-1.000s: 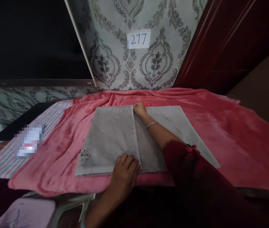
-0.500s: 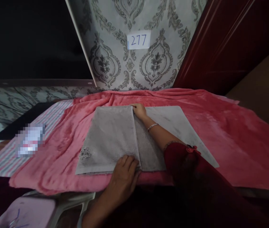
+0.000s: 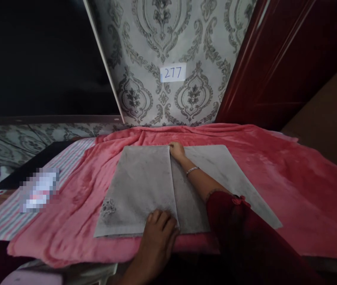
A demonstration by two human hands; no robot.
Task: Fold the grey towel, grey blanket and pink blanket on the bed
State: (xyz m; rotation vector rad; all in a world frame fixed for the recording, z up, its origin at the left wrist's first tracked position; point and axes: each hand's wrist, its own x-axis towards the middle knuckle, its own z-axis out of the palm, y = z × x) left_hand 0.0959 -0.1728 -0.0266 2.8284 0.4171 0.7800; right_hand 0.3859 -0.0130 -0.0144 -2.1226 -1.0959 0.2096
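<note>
1. The grey cloth (image 3: 141, 178) lay under the fingers, reaching out to both sides, long axis sideways; its inner edge ran from the left hand (image 3: 158, 233), nearer the body, to the right hand (image 3: 178, 151), both touching.
2. Right fingers pinched the edge's far end; left fingers lay close together, any pinch hidden.
3. Since the earlier frame, the view had tipped upward; both hands kept their places.

Grey cloth (image 3: 140, 178) lay partly folded.
Flat on a pink blanket (image 3: 293, 190), its left side was doubled, a lacy motif (image 3: 109, 206) near one corner.
</note>
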